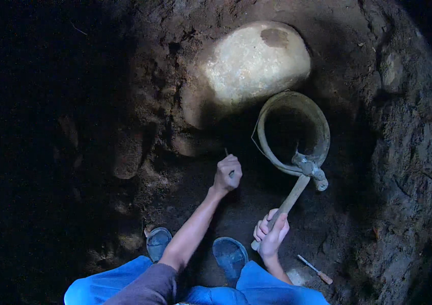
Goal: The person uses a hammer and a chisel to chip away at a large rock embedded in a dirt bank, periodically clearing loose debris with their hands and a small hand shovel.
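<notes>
My left hand (228, 172) is closed in a fist around a thin rod-like tool (231, 174). A narrow tip pokes out above the fingers and a blunt end shows at the thumb side, but its exact kind cannot be made out. Farther right and nearer to me, my right hand (272, 234) is wrapped round the wooden handle of a hammer (294, 195). Its dirt-caked metal head lies in front of the near rim of a bucket (322, 122); whether they touch cannot be told. The bucket's mouth faces up, its inside dark, with a thin wire handle at its left.
A large pale boulder (256, 63) sits in the soil beyond the bucket. Rough earth walls (409, 152) rise on the right. A screwdriver (316, 269) with a brownish handle lies at lower right. My feet in dark slippers (229, 256) stand close below my hands.
</notes>
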{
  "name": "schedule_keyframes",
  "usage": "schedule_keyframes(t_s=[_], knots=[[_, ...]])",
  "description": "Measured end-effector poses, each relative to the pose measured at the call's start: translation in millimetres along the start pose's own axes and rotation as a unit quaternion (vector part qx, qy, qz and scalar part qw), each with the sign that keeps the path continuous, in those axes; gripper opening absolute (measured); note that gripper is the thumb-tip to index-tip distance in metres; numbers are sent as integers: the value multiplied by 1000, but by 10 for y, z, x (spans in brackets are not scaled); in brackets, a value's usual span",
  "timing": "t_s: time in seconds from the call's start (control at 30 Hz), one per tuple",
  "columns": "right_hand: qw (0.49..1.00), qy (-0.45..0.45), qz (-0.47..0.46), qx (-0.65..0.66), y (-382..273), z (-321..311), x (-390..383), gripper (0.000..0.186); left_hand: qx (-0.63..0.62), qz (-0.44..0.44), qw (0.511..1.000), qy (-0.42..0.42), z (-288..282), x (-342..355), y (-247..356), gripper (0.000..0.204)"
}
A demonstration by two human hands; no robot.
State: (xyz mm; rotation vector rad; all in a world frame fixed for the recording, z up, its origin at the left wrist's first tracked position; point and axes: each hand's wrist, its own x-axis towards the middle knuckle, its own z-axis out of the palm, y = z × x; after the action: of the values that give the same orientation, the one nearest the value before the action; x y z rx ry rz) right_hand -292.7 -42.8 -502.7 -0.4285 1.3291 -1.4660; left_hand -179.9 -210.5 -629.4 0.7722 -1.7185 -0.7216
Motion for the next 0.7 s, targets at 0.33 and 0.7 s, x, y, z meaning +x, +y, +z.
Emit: schedule_keyframes(t_s=[0.33,0.7], knots=[[999,-8,5,39,-4,-61,9,41,-95,28,995,18,212,-69,136,25],[999,1,24,27,-22,-5,-7,45,-74,-39,995,51,218,-120,-243,33]])
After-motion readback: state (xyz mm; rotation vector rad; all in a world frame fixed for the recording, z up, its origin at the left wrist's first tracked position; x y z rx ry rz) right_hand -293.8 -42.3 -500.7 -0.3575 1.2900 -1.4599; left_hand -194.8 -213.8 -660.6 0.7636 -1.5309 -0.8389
